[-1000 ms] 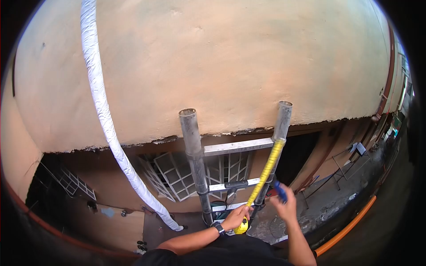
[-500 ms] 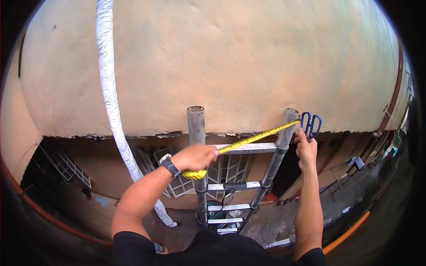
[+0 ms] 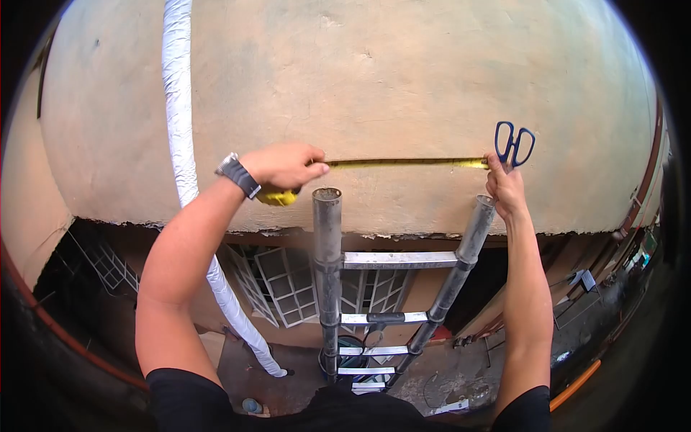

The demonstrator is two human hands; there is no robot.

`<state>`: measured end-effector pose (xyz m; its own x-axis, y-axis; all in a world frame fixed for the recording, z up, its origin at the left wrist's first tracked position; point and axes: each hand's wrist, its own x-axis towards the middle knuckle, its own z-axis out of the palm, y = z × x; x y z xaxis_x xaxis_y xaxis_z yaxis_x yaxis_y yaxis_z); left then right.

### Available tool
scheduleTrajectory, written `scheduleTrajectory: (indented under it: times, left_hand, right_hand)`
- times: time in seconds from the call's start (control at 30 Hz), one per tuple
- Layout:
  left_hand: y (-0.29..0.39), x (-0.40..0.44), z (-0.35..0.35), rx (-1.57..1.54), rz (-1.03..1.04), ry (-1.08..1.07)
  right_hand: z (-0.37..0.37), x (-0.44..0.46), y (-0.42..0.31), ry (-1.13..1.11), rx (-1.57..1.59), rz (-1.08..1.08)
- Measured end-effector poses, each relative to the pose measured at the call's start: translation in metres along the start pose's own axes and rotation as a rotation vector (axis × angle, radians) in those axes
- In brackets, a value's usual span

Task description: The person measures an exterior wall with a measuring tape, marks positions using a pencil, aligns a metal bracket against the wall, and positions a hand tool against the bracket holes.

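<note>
A yellow tape measure (image 3: pixel 279 197) is in my left hand (image 3: pixel 288 167), whose fingers pinch the blade near the case. The blade (image 3: pixel 410 163) runs almost level in front of the beige wall, over to my right hand (image 3: pixel 505 186). There my right fingers pinch the blade's far end and also grip blue-handled scissors (image 3: pixel 514 144), handles pointing up and the blades hidden in the hand. Both hands are above the tops of the ladder (image 3: pixel 327 223).
A white wrapped pipe (image 3: pixel 180 108) runs down the left side of the wall (image 3: pixel 403 86). Below the wall's rough lower edge are white window grilles (image 3: pixel 288 284). An orange pipe (image 3: pixel 574 387) lies at the lower right, by the wet ground.
Both hands have risen from ladder height to the wall, my left hand the most. The tape blade has gone from slanted to nearly level; the scissors have moved up with my right hand.
</note>
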<state>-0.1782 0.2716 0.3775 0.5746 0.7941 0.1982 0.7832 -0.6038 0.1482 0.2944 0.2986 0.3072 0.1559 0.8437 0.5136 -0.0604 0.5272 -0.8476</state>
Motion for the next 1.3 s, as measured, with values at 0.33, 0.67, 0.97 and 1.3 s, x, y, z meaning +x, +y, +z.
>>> scheduleTrajectory:
  times: [0.33, 0.67, 0.97, 1.3]
  left_hand:
    - [-0.042, -0.019, -0.075, 0.258, -0.344, 0.260]
    - [-0.050, -0.015, -0.050, 0.389, -0.394, 0.528]
    - [-0.055, -0.024, -0.035, 0.527, -0.292, 0.552]
    - [-0.050, -0.015, -0.028, 0.555, -0.303, 0.598]
  right_hand:
    - [-0.008, 0.079, -0.006, 0.246, -0.331, -0.368]
    - [-0.001, 0.074, -0.003, 0.269, -0.481, -0.471]
    - [0.013, 0.068, -0.003, 0.261, -0.524, -0.490]
    - [0.027, 0.069, -0.004, 0.348, -0.610, -0.555]
